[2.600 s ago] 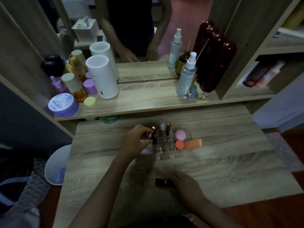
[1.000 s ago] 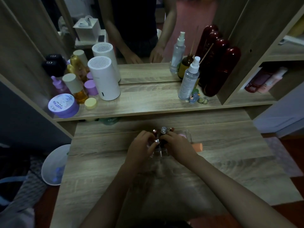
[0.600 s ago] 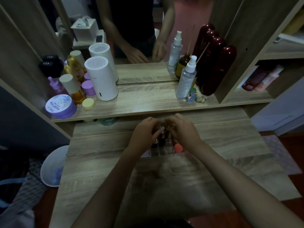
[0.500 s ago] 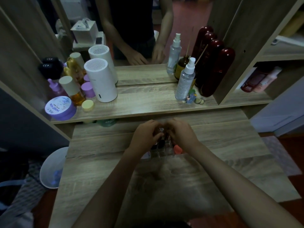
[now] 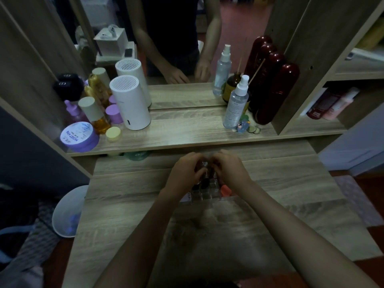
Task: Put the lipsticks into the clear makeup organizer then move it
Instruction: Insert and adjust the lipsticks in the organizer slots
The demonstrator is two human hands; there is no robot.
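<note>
Home bedroom or dressing area, dim light. Wooden vanity desk point(image 5: 270, 183) with raised shelf point(image 5: 187, 132) and mirror point(image 5: 176, 48) behind. Shelf carries skincare: purple cream jar point(image 5: 79, 137), spray bottle point(image 5: 235, 104), amber oil bottle point(image 5: 96, 115), white cylindrical device point(image 5: 129, 102). Waste bin point(image 5: 68, 210) beside desk, rug point(image 5: 357, 200) on floor.

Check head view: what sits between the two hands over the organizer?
Lipstick tops standing in the clear organizer fill the gap between left hand and right hand; the head view shows it.
</note>
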